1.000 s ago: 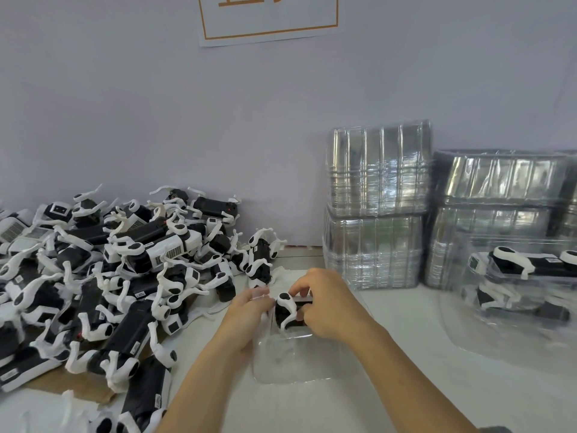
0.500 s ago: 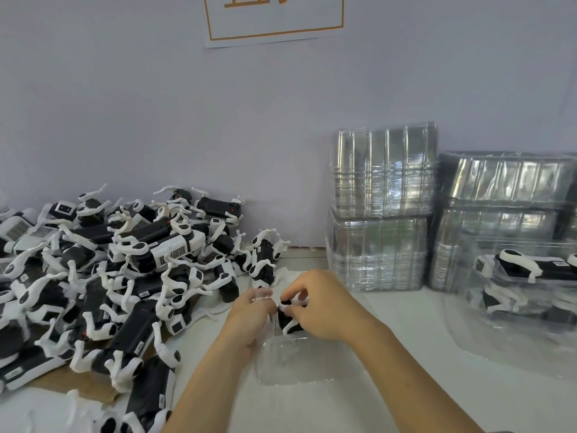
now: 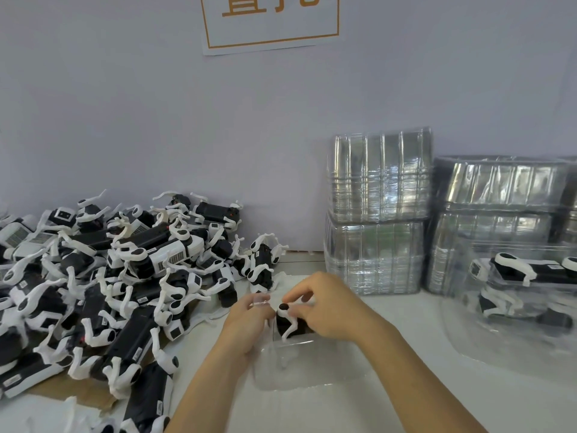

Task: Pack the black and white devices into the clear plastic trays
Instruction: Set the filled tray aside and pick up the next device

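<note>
Device [image 3: 292, 323], black body with white curved legs: held over the far end of a clear plastic tray [image 3: 299, 370] at the middle of the bench [image 3: 390, 407]. Right hand [image 3: 327, 307]: fingers curled over the top and right side of the device, gripping it. Left hand [image 3: 249, 320]: fingers pinch a clear edge of the tray just left of the device, steadying it.

Step in hand, as judged: seating one device into its tray. It looks partly entered, not yet fully down; how deep it sits is hidden by the right hand.

Next move, as judged: press the body level into the moulded recess with the white legs tucked inside the walls. The tray is thin and likely to flex, so the left hand should hold it flat.

Stock, unpacked: large heap of devices [image 3: 125, 292] on the left of the bench, tangled, several with barcode labels showing, part of it lying on brown cardboard [image 3: 75, 389].

Stock, empty: stacks of clear trays [image 3: 379, 214] against the wall, right of centre, with a further stack [image 3: 499, 220] beside them.

Stock, packed: clear trays holding devices [image 3: 527, 295] at the far right, near the stacks.

Surface: bench, white, matt.

Room: plain pale wall [image 3: 156, 104]; white notice [image 3: 271, 20] with orange border and orange characters, cut off by the top edge.
</note>
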Demonstrator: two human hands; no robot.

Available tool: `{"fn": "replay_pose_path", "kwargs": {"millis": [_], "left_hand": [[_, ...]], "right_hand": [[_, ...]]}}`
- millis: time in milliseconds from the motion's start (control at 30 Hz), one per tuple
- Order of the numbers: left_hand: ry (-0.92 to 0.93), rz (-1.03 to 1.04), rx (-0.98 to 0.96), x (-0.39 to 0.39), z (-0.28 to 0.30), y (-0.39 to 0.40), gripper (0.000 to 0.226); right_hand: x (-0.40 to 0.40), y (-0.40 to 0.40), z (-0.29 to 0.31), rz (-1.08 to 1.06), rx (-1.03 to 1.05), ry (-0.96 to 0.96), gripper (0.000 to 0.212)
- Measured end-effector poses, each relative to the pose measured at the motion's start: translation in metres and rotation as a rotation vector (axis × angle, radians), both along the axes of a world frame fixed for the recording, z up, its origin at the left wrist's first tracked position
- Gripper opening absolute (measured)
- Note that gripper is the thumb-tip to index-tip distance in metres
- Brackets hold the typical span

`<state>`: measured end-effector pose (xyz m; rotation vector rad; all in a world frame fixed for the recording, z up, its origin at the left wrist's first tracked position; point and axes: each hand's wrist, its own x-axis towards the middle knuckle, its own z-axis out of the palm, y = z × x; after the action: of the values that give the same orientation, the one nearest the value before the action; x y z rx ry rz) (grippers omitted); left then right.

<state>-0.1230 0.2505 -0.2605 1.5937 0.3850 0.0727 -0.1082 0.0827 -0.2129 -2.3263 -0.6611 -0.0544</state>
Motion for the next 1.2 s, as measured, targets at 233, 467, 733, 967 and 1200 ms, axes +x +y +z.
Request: {"fn": "replay_pose_path", "kwargs": {"millis": [233,467,733,967,1200], "left_hand": [[0.008,0.002,0.013,0.000,0.001,0.001,0.028],[0.001,0.008,0.016,-0.001,0.001,0.001,0.026],[-0.053,0.021,0.047,-0.001,0.002,0.000,0.029],[-0.064,0.045,0.030,-0.003,0.003,-0.003,0.032],[-0.064,0.061,0.021,-0.002,0.002,-0.004,0.032]], "right_hand": [[0.017,-0.066,0.019,-0.203,0.008,0.004,0.012],[0.015,-0.071,0.009,-0.129,-0.057,0.156,0.034],[0.020,-0.065,-0.002,-0.230,-0.027,0.138,0.031],[0.022,-0.066,-0.006,-0.237,0.030,0.225,0.032],[0.021,-0.066,0.000,-0.214,-0.058,0.075,0.027]]}}
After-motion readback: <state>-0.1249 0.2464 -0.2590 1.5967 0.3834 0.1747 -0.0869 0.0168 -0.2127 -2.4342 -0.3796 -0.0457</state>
